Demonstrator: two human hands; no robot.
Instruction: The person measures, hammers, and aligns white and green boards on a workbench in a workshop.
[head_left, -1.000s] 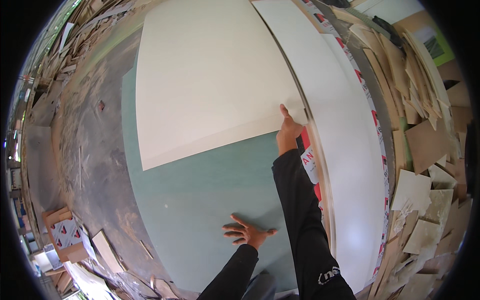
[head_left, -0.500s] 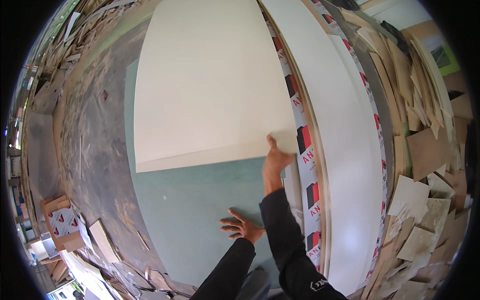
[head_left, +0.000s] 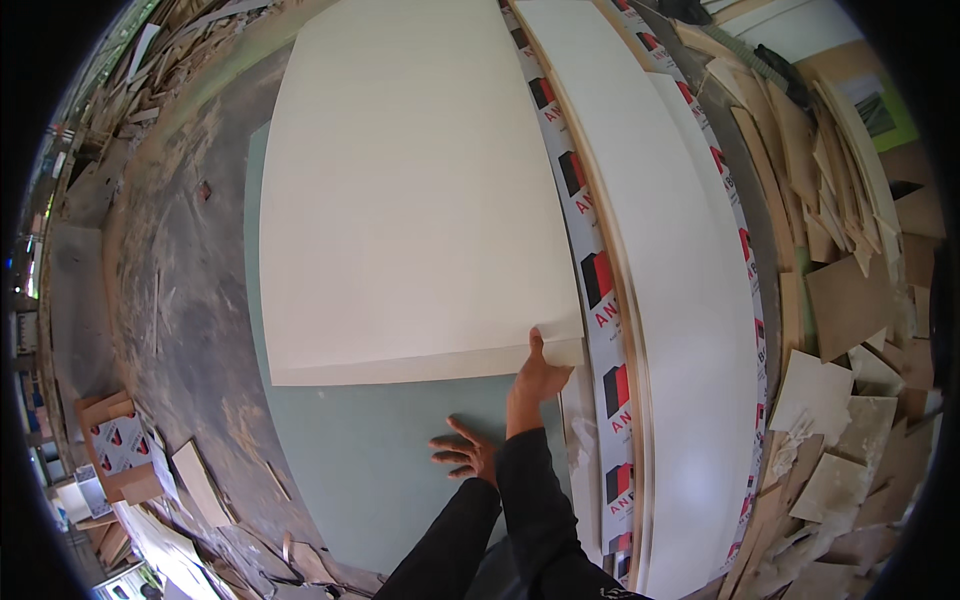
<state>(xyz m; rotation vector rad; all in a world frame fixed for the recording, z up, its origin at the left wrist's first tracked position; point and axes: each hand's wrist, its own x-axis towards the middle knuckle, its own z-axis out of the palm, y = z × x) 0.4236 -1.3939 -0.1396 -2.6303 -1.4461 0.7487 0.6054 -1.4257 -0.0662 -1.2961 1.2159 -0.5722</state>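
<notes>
A large cream sheet (head_left: 415, 200) lies over a green board (head_left: 375, 470) and covers its far part. A slightly darker band (head_left: 400, 372) runs along the sheet's near edge; whether it is a second layer cannot be made out. My right hand (head_left: 540, 382) grips the sheet near its near right corner, thumb on top, the other fingers mostly hidden. My left hand (head_left: 468, 452) rests open on the green board, fingers spread, a little left of and nearer than the right hand.
On the right stand long white panels (head_left: 690, 280) with a wooden edge and printed wrapping strips (head_left: 600, 280). Beyond them lie heaped board offcuts (head_left: 840, 430). A dark, worn surface (head_left: 200, 270) stretches along the left, with a cardboard box (head_left: 122, 445) and loose strips at the lower left.
The cream sheet has slid nearer to me over the green board, with my right hand moving along at its corner. My left hand stays on the board.
</notes>
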